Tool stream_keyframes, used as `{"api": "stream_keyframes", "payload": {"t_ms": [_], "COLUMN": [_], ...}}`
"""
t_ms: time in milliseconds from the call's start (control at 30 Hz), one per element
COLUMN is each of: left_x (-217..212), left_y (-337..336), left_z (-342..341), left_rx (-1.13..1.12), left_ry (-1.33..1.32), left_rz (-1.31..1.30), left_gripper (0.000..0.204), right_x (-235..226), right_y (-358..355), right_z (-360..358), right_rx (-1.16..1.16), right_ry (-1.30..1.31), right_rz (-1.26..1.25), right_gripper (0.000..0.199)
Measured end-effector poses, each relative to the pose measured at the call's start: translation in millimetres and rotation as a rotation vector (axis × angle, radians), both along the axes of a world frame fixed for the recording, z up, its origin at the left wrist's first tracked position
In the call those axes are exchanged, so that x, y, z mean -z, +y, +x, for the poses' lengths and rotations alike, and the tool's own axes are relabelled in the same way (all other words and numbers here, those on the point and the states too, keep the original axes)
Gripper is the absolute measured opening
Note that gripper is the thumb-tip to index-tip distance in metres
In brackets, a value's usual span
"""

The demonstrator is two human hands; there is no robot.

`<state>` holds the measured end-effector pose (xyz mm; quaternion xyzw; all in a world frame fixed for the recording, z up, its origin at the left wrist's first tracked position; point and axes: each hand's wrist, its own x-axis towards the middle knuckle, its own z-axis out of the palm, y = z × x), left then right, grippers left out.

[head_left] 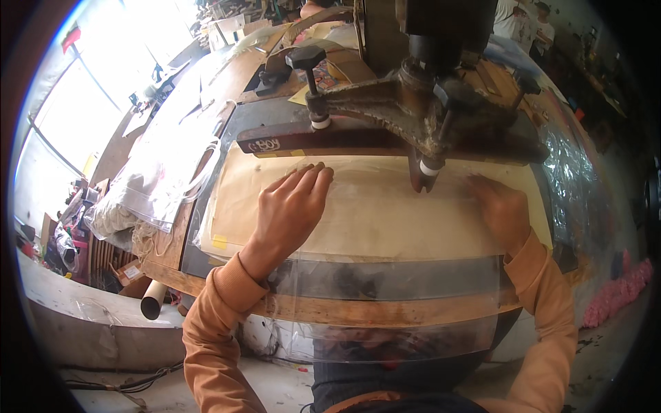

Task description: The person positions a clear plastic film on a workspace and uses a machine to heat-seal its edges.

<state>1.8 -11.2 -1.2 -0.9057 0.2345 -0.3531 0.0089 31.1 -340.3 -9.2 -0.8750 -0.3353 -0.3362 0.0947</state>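
Note:
A clear plastic sheet [385,279] lies over tan paper [234,199] on the worktable and hangs down past its front edge. My left hand [292,199] is closed at the sheet's far left part, fingers together and bent. At the far right part of the sheet, my right hand [502,210] is also closed on it, slightly smeared by motion. Just beyond both hands stands the dark metal bar [385,143] of a press, carried by a heavy cast arm [372,103] with black knobs. Fingertips of my right hand are hard to make out.
White plastic sheeting [158,179] is heaped on the left of the table. A cardboard tube [153,300] sticks out below the wooden front edge [344,313]. Shiny clear film [568,165] and a pink bundle [617,292] are at the right. People [523,24] are in the back.

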Motion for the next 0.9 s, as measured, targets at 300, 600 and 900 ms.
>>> {"api": "stream_keyframes", "payload": {"t_ms": [300, 600, 900], "left_x": [0, -5, -3], "left_y": [3, 1, 1], "left_z": [-4, -6, -7], "left_rx": [-0.018, -0.052, -0.049], "left_ry": [0.008, 0.16, 0.182], "left_rz": [0.031, 0.013, 0.026], "left_gripper": [0.021, 0.022, 0.024], "right_x": [-7, -2, -8], "right_y": [5, 4, 10], "right_z": [-3, -5, -12], "right_rx": [0.019, 0.041, 0.063], "right_ry": [-0.062, -0.159, -0.16], "right_rz": [-0.043, -0.129, -0.181], "right_gripper": [0.016, 0.018, 0.02]}}
